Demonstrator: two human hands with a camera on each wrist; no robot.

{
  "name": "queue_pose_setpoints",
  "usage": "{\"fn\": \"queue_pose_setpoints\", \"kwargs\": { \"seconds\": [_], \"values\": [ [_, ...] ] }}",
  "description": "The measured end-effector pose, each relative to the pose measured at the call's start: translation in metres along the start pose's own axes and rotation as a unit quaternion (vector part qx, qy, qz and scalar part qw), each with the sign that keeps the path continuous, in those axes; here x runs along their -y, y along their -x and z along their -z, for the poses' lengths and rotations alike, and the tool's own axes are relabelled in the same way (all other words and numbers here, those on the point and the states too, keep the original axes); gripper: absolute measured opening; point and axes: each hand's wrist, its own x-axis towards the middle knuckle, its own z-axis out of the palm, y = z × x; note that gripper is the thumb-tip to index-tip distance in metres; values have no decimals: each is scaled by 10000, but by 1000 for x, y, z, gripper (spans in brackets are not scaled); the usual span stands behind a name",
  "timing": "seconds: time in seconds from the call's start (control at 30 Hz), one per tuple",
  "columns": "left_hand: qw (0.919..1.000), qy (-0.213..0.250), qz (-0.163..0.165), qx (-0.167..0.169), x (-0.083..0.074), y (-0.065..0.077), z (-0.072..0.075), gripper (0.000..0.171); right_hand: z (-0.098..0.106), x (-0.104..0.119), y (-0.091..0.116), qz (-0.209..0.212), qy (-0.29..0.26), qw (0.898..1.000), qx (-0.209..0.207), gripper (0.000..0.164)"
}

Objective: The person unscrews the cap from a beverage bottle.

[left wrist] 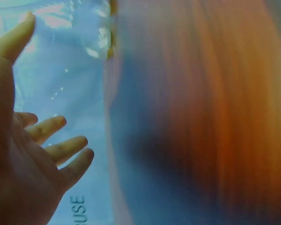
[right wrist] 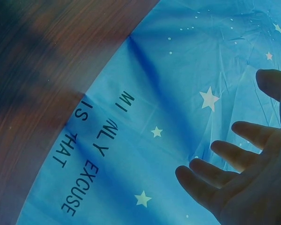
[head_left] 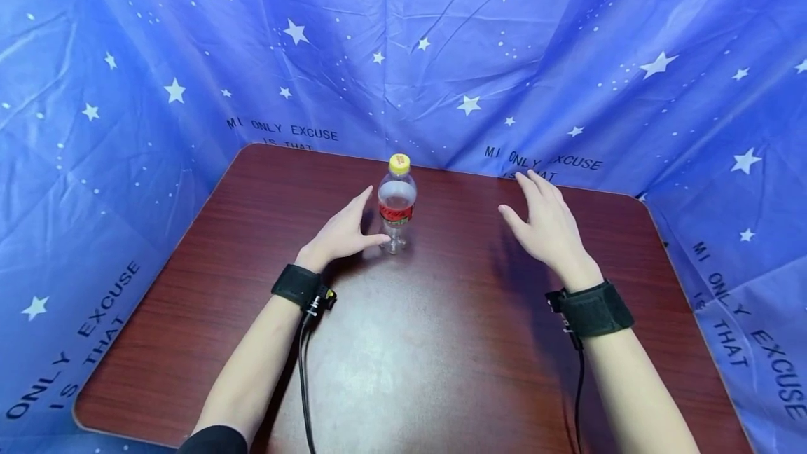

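Observation:
A clear plastic bottle (head_left: 396, 191) with a yellow cap and a red label stands upright toward the far side of the table. My left hand (head_left: 343, 231) is just left of it, fingers extended and thumb spread, the thumb tip overlapping the bottle's lower part in the head view. In the left wrist view, the left hand (left wrist: 35, 154) shows its palm and spread fingers with nothing gripped. Off to the right of the bottle, my right hand (head_left: 546, 224) hovers over the table with its thumb apart from its fingers. The right wrist view shows that hand (right wrist: 243, 173) holding nothing.
The dark red wooden table (head_left: 403, 370) has rounded corners and reflects light at its middle. Blue curtains (head_left: 441, 26) with white stars and lettering hang around its back and sides. Black wrist straps (head_left: 595, 308) carry cameras, with cables running down toward me.

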Motion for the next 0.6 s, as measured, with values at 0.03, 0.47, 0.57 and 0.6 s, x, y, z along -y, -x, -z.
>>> {"fn": "queue_pose_setpoints", "kwargs": {
  "seconds": [0.03,0.47,0.57,0.6],
  "values": [
    [10000,-9,-18,-2,0,-1,-2,111,0,0,0,-9,-5,10000,9,67],
    [9986,-6,-515,135,-10,-7,-12,68,-1,0,2,-15,-121,9999,22,65],
    [9983,84,-545,168,-10,-7,-13,55,-1,3,2,17,-166,9998,59,65],
    [9984,132,-525,177,-10,-7,-13,52,-1,4,1,26,-171,9998,61,65]
  ]
}}
